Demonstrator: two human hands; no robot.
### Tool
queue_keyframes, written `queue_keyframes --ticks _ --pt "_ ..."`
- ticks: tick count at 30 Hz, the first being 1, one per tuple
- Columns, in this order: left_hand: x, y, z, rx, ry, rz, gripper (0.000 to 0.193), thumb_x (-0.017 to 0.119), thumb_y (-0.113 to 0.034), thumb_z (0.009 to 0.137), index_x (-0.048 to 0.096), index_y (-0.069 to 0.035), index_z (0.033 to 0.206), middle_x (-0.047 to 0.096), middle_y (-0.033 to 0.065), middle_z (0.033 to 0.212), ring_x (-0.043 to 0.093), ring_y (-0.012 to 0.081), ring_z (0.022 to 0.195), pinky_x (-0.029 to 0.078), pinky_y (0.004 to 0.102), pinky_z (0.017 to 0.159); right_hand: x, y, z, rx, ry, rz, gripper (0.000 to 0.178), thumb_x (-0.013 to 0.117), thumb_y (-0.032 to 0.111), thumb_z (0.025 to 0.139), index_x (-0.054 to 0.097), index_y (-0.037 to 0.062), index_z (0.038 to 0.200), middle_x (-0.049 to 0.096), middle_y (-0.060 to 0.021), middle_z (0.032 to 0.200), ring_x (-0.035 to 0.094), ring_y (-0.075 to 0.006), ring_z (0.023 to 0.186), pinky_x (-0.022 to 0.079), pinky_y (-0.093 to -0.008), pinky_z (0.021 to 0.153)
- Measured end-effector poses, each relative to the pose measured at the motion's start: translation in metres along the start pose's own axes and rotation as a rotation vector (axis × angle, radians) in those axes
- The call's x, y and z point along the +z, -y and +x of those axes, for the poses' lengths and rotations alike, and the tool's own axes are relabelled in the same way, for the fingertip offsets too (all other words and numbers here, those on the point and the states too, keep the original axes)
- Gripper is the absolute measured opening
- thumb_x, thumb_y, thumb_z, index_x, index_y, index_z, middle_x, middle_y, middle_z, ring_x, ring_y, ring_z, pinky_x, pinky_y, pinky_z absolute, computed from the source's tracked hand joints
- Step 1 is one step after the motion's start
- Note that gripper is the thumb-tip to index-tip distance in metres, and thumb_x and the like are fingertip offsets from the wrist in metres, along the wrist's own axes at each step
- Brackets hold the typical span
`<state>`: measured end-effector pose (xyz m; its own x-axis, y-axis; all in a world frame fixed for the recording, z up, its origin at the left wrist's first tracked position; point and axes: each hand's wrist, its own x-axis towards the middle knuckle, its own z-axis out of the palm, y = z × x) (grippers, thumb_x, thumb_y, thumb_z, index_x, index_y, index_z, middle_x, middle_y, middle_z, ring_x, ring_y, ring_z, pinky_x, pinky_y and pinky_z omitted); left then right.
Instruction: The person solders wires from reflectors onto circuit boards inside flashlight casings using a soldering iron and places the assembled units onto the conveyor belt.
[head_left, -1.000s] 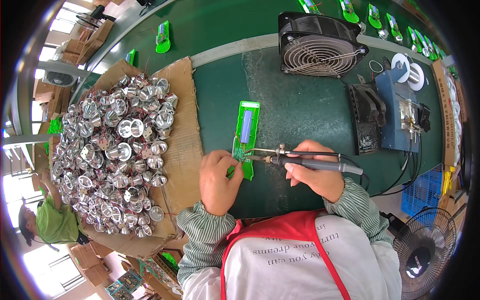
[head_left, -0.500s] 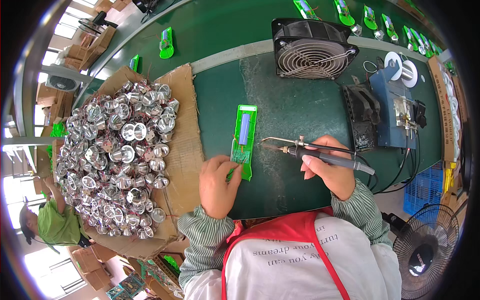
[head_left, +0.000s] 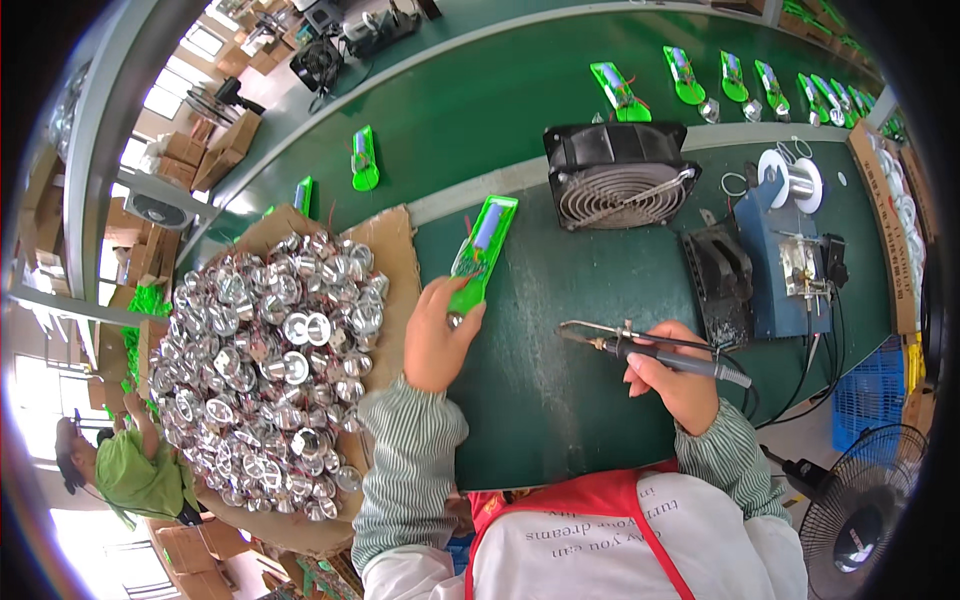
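Note:
My left hand (head_left: pixel 440 335) is closed on the lower end of a bright green plastic housing (head_left: pixel 501 213), which tilts up to the right over the green bench. Inside the housing lie a blue cylindrical battery (head_left: pixel 488 228) and a small circuit board with thin wires, partly covered by my fingers. A bit of shiny metal shows at my fingertips, too small to name. My right hand (head_left: pixel 675 375) grips a soldering iron (head_left: pixel 668 361) with a thin curved metal tube along it; its tip points left, apart from the housing.
Left of my hand, a cardboard box (head_left: pixel 400 255) is heaped with silver reflector cups (head_left: pixel 270 370). A black fan (head_left: pixel 620 180) stands ahead, with a blue soldering machine (head_left: pixel 775 260) and solder spool (head_left: pixel 803 186) at right. Several green housings (head_left: pixel 685 75) line the far belt. Someone in green (head_left: pixel 140 465) is at far left.
My left hand has taken hold of the green housing and shifted it away from me, tilting it. The soldering iron has drawn slightly away to the right. The view has also shifted.

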<state>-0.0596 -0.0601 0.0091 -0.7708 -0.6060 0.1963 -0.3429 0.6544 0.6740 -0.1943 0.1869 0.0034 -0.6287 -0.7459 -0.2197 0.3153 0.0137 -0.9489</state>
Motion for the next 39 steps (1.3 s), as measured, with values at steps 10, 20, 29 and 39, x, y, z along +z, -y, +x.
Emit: queue_keyframes --ticks 10,20,29,39 --pt "0.083 0.026 0.217 0.033 0.221 -0.449 0.052 0.062 -0.021 0.078 0.044 -0.003 0.124 0.048 0.0150 0.122 0.049 0.0219 0.109 0.042 0.0308 0.086 -0.006 0.009 0.018 0.078 -0.075 0.075 0.016 0.059 0.002 0.078 0.050 -0.0025 0.089 0.060 -0.0112 0.070 0.058 -0.0126 0.056 0.048 -0.0234 0.051" --pt "0.006 0.083 0.270 -0.561 -0.102 0.835 0.072 0.066 -0.034 0.071 0.032 -0.022 0.132 0.033 0.0096 0.136 0.035 0.0369 0.120 0.035 0.0605 0.087 -0.020 0.009 0.028 0.150 -0.048 0.085 0.017 0.062 0.010 0.080 0.053 0.0002 0.089 0.060 -0.0073 0.076 0.059 -0.0098 0.065 0.049 -0.0219 0.056" --pt "-0.032 0.198 0.252 -0.469 -0.160 0.746 0.078 0.060 -0.022 0.076 0.012 -0.022 0.138 0.051 0.0248 0.112 0.052 0.0372 0.102 0.042 0.0447 0.087 -0.018 0.010 0.026 0.120 0.049 0.041 0.015 0.061 0.014 0.081 0.054 0.0026 0.089 0.061 -0.0042 0.075 0.058 -0.0085 0.061 0.046 -0.0221 0.053" --pt "0.005 0.011 0.064 0.131 -0.080 0.595 0.061 0.055 -0.003 0.071 0.033 -0.001 0.127 0.050 0.0245 0.094 0.051 0.0352 0.082 0.043 0.0430 0.070 -0.014 0.010 0.010 -0.027 -0.135 0.054 0.012 0.057 -0.001 0.078 0.049 -0.0014 0.086 0.059 -0.0123 0.069 0.059 -0.0144 0.057 0.051 -0.0241 0.049"
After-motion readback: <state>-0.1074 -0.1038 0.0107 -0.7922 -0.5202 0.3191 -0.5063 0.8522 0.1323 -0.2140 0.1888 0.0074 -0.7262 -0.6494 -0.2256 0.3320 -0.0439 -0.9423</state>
